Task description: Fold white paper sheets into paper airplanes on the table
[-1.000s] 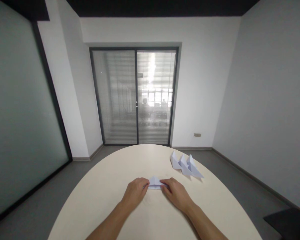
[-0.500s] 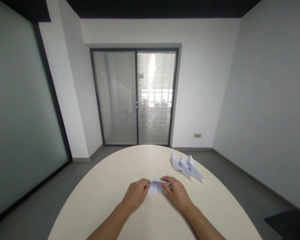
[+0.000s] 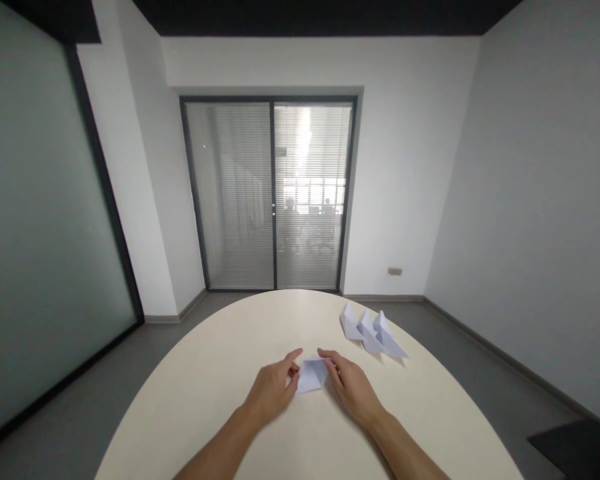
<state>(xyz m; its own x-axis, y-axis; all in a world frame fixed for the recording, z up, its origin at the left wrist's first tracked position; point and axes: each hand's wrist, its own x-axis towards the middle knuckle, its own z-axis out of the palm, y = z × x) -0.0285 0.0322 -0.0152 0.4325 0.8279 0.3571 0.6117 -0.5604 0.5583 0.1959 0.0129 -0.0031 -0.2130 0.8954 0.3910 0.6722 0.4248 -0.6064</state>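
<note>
A small folded sheet of white paper (image 3: 312,376) is between my two hands, low over the round table. My right hand (image 3: 353,385) pinches its right edge, thumb on the near side and fingers behind. On the other side, my left hand (image 3: 274,383) is open, with its index finger stretched forward and the thumb apart from it. The left thumb lies close against the paper's left edge; whether it touches is hard to tell. Three folded white paper boats (image 3: 373,332) stand in a slanting row beyond my right hand.
The pale round table (image 3: 205,380) curves away in front of me. Past its far edge are a glass door with blinds (image 3: 275,200) and white walls. A dark flat object (image 3: 580,448) is at the lower right, beyond the table edge.
My left fingers have opened off the paper's left edge, the index finger lifting forward. The paper has tilted and now shows a larger, flatter face. The boats have not moved.
</note>
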